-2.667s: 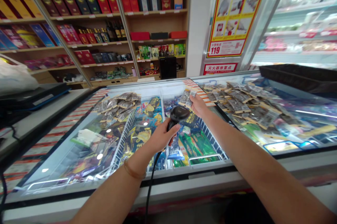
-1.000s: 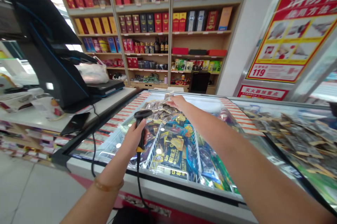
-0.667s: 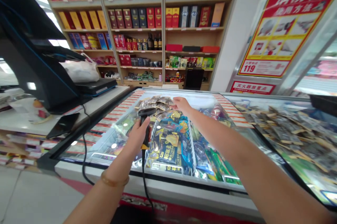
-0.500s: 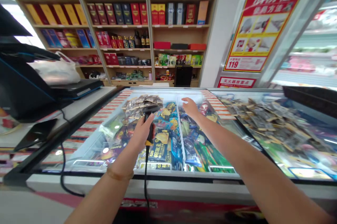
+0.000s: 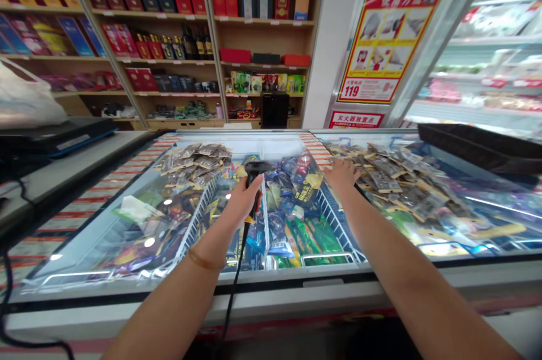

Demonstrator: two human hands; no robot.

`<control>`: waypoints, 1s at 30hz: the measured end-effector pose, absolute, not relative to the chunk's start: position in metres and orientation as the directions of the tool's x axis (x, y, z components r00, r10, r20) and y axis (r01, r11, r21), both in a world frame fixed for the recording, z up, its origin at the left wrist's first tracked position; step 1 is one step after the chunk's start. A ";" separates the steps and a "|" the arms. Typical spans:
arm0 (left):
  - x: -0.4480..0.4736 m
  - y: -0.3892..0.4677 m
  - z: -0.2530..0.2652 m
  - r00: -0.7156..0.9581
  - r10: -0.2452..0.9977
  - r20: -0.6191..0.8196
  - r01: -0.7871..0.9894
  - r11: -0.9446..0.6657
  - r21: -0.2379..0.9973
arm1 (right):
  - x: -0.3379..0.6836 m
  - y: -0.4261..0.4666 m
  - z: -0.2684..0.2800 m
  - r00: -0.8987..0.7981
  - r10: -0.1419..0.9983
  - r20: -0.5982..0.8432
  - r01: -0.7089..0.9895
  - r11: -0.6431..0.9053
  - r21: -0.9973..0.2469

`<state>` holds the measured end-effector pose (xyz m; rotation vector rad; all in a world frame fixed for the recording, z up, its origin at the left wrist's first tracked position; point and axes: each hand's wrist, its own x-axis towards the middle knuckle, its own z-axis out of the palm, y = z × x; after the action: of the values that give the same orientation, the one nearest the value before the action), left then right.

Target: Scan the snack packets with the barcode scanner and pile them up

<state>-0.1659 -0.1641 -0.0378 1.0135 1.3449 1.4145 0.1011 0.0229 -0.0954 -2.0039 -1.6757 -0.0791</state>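
Left hand [image 5: 242,197] grasps a black scanner [image 5: 256,168], right hand [image 5: 344,175] hovers splayed and released at its three o'clock, beside heaped packets [image 5: 387,174], glass-topped freezer [image 5: 292,299] beneath both.

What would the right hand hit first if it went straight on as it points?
Probably the packets piled just beyond the right hand; depth is unclear, so it may be touching them.

Right hand [image 5: 342,174]: packet released, swung from left pile [image 5: 197,161] to edge of right pile [image 5: 393,179], fingers now spread; left hand [image 5: 245,197]: scanner [image 5: 256,167] shifted rightward, now between piles
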 end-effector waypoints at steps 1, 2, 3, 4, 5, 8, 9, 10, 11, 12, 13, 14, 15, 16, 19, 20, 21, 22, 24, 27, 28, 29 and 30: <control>-0.167 -0.165 -0.040 -0.245 0.969 -0.017 -0.047 0.006 0.999 | 0.098 0.022 -0.094 0.192 0.909 0.370 0.937 -0.057 -0.345; -0.168 -0.166 -0.042 -0.237 0.971 -0.013 -0.033 0.005 0.999 | 0.094 0.021 -0.093 0.145 0.917 0.373 0.940 -0.010 -0.341; -0.169 -0.167 -0.044 -0.227 0.974 -0.015 -0.032 0.008 0.999 | 0.091 0.020 -0.092 0.089 0.922 0.378 0.941 0.047 -0.335; -0.170 -0.168 -0.046 -0.219 0.975 -0.023 -0.035 0.015 0.999 | 0.087 0.019 -0.091 0.031 0.920 0.390 0.937 0.108 -0.331; -0.171 -0.168 -0.047 -0.215 0.976 -0.032 -0.038 0.024 0.999 | 0.084 0.018 -0.090 -0.012 0.911 0.412 0.929 0.162 -0.331; -0.172 -0.168 -0.050 -0.218 0.975 -0.046 -0.032 0.040 0.999 | 0.078 0.017 -0.089 -0.005 0.868 0.497 0.910 0.209 -0.357; -0.172 -0.168 -0.051 -0.223 0.974 -0.045 -0.032 0.038 0.999 | 0.077 0.018 -0.090 0.027 0.866 0.499 0.913 0.182 -0.365; -0.172 -0.168 -0.051 -0.230 0.972 -0.043 -0.035 0.036 0.999 | 0.076 0.018 -0.090 0.046 0.878 0.476 0.919 0.149 -0.365; -0.172 -0.168 -0.051 -0.235 0.971 -0.042 -0.040 0.033 0.999 | 0.076 0.019 -0.091 0.045 0.901 0.432 0.926 0.125 -0.356; -0.171 -0.169 -0.051 -0.237 0.971 -0.042 -0.043 0.032 0.999 | 0.076 0.020 -0.092 0.018 0.925 0.379 0.932 0.122 -0.342; -0.170 -0.171 -0.050 -0.233 0.972 -0.040 -0.043 0.031 0.999 | 0.075 0.020 -0.092 -0.027 0.943 0.331 0.933 0.143 -0.331; -0.169 -0.172 -0.049 -0.226 0.974 -0.037 -0.040 0.028 0.999 | 0.075 0.021 -0.093 -0.083 0.950 0.301 0.926 0.184 -0.329; -0.167 -0.173 -0.048 -0.214 0.976 -0.031 -0.036 0.024 0.999 | 0.075 0.022 -0.093 -0.133 0.948 0.290 0.911 0.232 -0.340; -0.165 -0.175 -0.047 -0.200 0.979 -0.026 -0.029 0.021 0.999 | 0.074 0.022 -0.093 -0.167 0.941 0.293 0.889 0.272 -0.368; -0.161 -0.178 -0.046 -0.167 0.986 -0.020 -0.007 0.019 1.000 | 0.071 0.024 -0.091 -0.143 0.936 0.321 0.763 0.311 -0.566; -0.160 -0.178 -0.046 -0.159 0.987 -0.018 -0.002 0.018 1.000 | 0.069 0.024 -0.089 -0.104 0.938 0.330 0.683 0.309 -0.662; -0.159 -0.178 -0.046 -0.153 0.988 -0.014 0.003 0.014 1.000 | 0.067 0.024 -0.088 -0.058 0.942 0.332 0.571 0.304 -0.763; -0.158 -0.178 -0.047 -0.147 0.989 -0.007 0.006 0.008 1.000 | 0.065 0.024 -0.086 -0.017 0.948 0.319 0.429 0.295 -0.854; -0.158 -0.179 -0.047 -0.131 0.991 0.008 0.013 -0.007 1.000 | 0.062 0.023 -0.083 0.014 0.968 0.250 0.105 0.247 -0.963; -0.158 -0.181 -0.047 -0.101 0.994 0.029 0.016 -0.027 0.999 | 0.058 0.021 -0.077 -0.052 0.992 0.117 -0.238 0.101 -0.966; -0.157 -0.182 -0.046 -0.095 0.995 0.034 0.017 -0.032 0.999 | 0.058 0.019 -0.076 -0.076 0.994 0.082 -0.291 0.057 -0.955; -0.157 -0.183 -0.045 -0.089 0.995 0.036 0.021 -0.035 0.999 | 0.058 0.018 -0.074 -0.101 0.993 0.057 -0.325 0.022 -0.946; -0.156 -0.184 -0.044 -0.084 0.996 0.040 0.026 -0.038 0.999 | 0.058 0.016 -0.073 -0.128 0.991 0.045 -0.338 -0.001 -0.941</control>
<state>-0.1561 -0.1842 -0.0445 1.2154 1.2707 1.2887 0.0581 0.0157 -0.0729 -0.8689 -1.0535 1.4322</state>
